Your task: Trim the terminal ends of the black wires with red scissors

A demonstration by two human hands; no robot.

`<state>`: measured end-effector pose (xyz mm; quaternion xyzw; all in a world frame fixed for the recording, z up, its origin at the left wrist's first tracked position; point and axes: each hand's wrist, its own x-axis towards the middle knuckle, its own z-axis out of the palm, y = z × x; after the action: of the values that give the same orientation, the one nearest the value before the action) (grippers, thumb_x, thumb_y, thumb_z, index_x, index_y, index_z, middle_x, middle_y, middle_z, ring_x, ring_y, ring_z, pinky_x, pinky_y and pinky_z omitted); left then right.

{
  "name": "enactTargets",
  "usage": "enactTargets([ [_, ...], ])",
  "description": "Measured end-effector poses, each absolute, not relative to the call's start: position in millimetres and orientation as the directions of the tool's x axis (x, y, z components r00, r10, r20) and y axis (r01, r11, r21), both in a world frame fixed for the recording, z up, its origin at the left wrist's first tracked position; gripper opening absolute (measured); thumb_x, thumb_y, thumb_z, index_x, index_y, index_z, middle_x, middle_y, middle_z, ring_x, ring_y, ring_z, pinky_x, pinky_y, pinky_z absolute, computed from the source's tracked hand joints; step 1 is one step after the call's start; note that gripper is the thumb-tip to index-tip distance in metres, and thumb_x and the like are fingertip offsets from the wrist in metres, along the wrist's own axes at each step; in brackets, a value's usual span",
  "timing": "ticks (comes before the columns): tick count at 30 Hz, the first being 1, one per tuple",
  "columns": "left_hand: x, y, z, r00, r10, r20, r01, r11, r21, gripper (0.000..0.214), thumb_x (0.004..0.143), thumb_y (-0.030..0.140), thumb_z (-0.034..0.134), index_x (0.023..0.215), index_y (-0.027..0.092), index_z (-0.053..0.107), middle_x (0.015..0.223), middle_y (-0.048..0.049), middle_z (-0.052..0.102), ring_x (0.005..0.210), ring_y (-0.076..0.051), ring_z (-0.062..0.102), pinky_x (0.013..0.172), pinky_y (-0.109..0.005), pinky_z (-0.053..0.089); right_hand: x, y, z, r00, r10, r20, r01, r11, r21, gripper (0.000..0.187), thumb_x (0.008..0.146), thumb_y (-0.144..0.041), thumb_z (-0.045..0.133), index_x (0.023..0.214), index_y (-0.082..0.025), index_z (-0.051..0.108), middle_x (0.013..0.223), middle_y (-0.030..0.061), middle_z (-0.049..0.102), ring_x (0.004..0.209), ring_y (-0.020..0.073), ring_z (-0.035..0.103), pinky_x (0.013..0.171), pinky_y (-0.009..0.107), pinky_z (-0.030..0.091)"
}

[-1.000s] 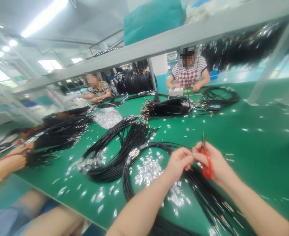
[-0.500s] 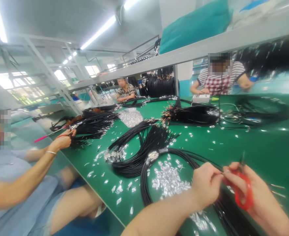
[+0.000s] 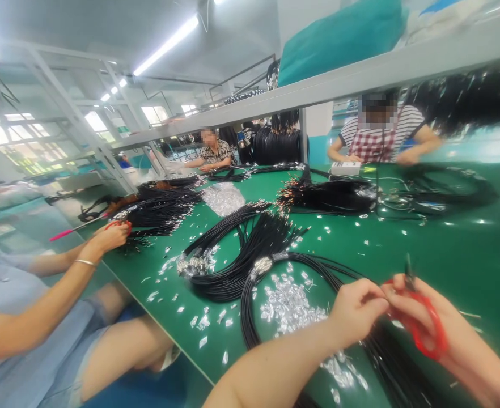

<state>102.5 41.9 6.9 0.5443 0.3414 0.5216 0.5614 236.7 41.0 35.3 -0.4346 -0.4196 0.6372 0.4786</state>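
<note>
My left hand is closed in a pinch in the head view, apparently on a thin black cable whose end is hidden by the fingers. Touching its fingertips is my right hand, which holds a pair of scissors by the red handles. The dark blades point up and away from the left hand. Under both hands runs a coiled bundle of black cables, bound by a clear and silvery wrap. Small shiny clear scraps lie heaped inside the coil.
More black cable bundles lie across the green table, with a clear bag behind them. At left, a co-worker's hand holds red-handled scissors. Two other people sit across the table. A grey shelf beam crosses above.
Both my hands stay together at the same spot, with the scissors tipped slightly differently. The co-worker's hands at left have shifted a little. The view has moved slightly.
</note>
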Motion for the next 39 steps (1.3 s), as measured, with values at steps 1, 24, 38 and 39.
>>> enactTargets([
  [1, 102, 41, 8, 0.225, 0.959, 0.175, -0.207, -0.129, 0.970, 0.008, 0.069, 0.024, 0.058, 0.068, 0.017, 0.053, 0.064, -0.0009, 0.055, 0.062, -0.013, 0.051, 0.064, -0.028, 0.042, 237, 41, 34, -0.161, 0.976, -0.143, -0.235, -0.179, -0.955, 0.032, 0.056, -0.033, 0.077, 0.072, -0.025, 0.051, 0.067, -0.0022, 0.055, 0.060, 0.0122, 0.049, 0.054, 0.023, 0.043],
  [24, 86, 54, 7, 0.539, 0.842, -0.004, -0.427, 0.277, 0.861, 0.032, 0.056, 0.036, 0.075, 0.067, 0.012, 0.056, 0.045, 0.0063, 0.041, 0.038, -0.002, 0.029, 0.041, -0.020, 0.013, 221, 33, 42, -0.035, 0.962, 0.269, 0.121, 0.272, -0.955, 0.017, 0.059, -0.019, 0.058, 0.072, -0.022, 0.047, 0.064, -0.0037, 0.050, 0.058, 0.0102, 0.045, 0.055, 0.024, 0.037],
  [38, 88, 50, 9, 0.372, 0.928, -0.005, -0.366, 0.151, 0.918, 0.025, 0.066, 0.034, 0.068, 0.070, 0.013, 0.055, 0.051, 0.0038, 0.049, 0.041, -0.004, 0.038, 0.041, -0.019, 0.022, 218, 34, 43, -0.008, 0.999, -0.042, -0.355, -0.042, -0.934, 0.031, 0.054, -0.023, 0.075, 0.074, -0.021, 0.051, 0.067, -0.0042, 0.055, 0.061, 0.0095, 0.050, 0.058, 0.024, 0.037],
  [39, 88, 50, 8, 0.373, 0.928, -0.006, -0.361, 0.151, 0.920, 0.025, 0.066, 0.034, 0.068, 0.071, 0.013, 0.055, 0.051, 0.0039, 0.049, 0.041, -0.004, 0.038, 0.041, -0.019, 0.022, 218, 35, 42, -0.004, 0.999, -0.035, -0.352, -0.034, -0.935, 0.031, 0.055, -0.023, 0.075, 0.074, -0.021, 0.050, 0.067, -0.0042, 0.055, 0.061, 0.0097, 0.050, 0.058, 0.024, 0.038],
])
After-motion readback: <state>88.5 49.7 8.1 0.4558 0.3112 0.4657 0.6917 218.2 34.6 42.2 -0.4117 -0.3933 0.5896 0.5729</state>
